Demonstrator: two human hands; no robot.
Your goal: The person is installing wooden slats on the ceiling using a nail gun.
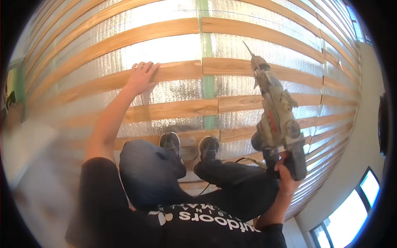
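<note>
Gripping a scuffed drill [276,113], the right hand [285,175] curls; the left hand [142,77] lies spread on a grainy wooden batten [180,70].

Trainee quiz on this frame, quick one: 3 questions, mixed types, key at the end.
1. Multiple choice: what does the person's bare right hand hold?
A) a red claw hammer
B) a dusty grey power drill with a long thin bit
C) a yellow handsaw

2. True or false: the bare left hand also grips the drill.

3. Fill in: the long narrow strip visible between the light-brown wooden slats is ____ in colour.

Key: 1. B. 2. False; that hand rests on a slat, apart from the drill. 3. Green.
</note>
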